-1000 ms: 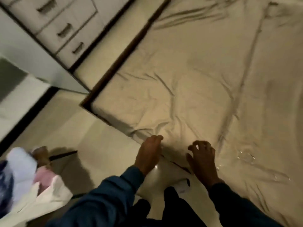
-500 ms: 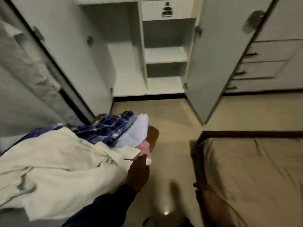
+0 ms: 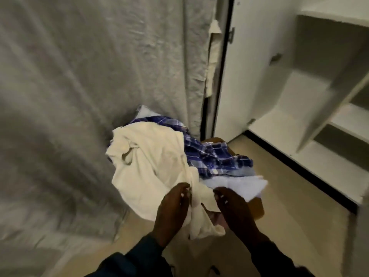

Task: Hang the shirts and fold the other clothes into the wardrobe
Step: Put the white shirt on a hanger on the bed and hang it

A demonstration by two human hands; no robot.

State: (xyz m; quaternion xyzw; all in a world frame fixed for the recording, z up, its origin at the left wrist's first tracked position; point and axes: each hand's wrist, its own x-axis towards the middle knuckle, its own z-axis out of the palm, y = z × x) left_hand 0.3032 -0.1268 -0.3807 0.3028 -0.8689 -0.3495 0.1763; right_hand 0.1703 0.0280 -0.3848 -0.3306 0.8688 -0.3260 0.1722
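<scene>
Atop the brown box (image 3: 257, 206) by the open wardrobe (image 3: 311, 108) lies the cream garment (image 3: 151, 162); left hand (image 3: 171, 212) and right hand (image 3: 233, 210) pinch its near edge; likely soft, light, limp; best gripped at collar or shoulders.

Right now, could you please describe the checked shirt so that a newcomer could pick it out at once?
Find the grey fabric cover left of the open wardrobe; a clothes pile sits at its foot. The checked shirt lies behind the cream garment and above the pale blue one. It alone has a blue-and-white plaid pattern.
</scene>
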